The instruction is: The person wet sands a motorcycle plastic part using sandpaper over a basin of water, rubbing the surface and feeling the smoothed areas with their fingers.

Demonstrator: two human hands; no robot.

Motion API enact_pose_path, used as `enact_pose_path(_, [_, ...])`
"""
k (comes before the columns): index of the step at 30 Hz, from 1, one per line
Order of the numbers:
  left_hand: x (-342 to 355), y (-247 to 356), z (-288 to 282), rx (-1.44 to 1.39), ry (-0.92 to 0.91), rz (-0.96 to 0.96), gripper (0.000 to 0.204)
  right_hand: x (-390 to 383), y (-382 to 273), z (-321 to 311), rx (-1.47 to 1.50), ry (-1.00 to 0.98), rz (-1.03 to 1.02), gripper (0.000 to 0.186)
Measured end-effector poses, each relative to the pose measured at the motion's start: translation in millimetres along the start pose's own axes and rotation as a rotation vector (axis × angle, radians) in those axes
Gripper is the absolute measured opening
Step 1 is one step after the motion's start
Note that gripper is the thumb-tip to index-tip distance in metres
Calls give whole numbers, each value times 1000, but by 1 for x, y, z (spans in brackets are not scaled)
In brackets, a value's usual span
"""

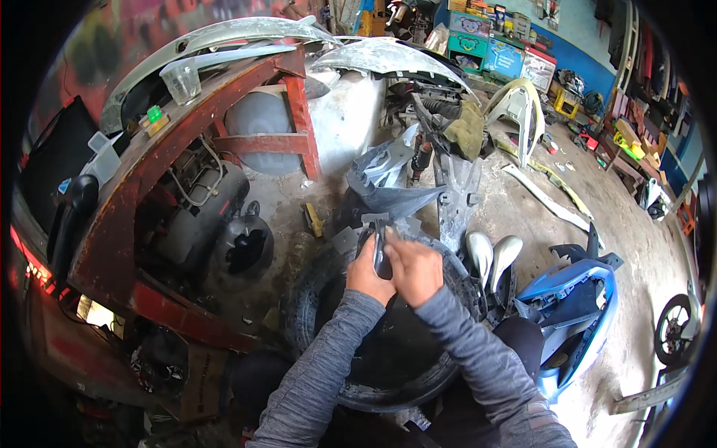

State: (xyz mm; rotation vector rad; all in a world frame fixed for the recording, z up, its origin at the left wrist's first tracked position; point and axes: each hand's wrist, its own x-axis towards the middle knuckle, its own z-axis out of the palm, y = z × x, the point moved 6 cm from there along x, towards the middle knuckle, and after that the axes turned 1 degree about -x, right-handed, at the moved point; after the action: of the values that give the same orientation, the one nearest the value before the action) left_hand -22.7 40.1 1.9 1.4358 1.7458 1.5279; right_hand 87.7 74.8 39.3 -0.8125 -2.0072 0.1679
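Observation:
Both my hands meet over a large round black basin (302, 291) with a dark inside, standing between my legs. My left hand (367, 278) is closed round a small, dark, narrow piece (382, 257), held upright. At its right side, my right hand (418, 270) has its fingers bent together, pressed against the piece near its top. The fingers cover much of it, so its exact kind cannot be made out. Just beyond the hands lie dark fairing panels (385, 196) and a worn grey frame part (457, 194).
A red wooden bench (134, 201) bearing a clear plastic cup (181, 82) stands left, with a compressor tank (198, 216) beneath. Two mirror-like shells (493, 257) and a blue fairing (601, 299) lie right. Pale trim strips (553, 198) lie farther off on the floor.

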Motion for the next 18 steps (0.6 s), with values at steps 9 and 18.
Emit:
enact_pose_path(9, [2, -4, -6, 35, 17, 53, 80, -11, -9, -4, -100, -65, -94, 25])
enact_pose_path(18, [0, 3, -3, 24, 9, 73, 82, -16, -3, -9, -2, -16, -24, 29])
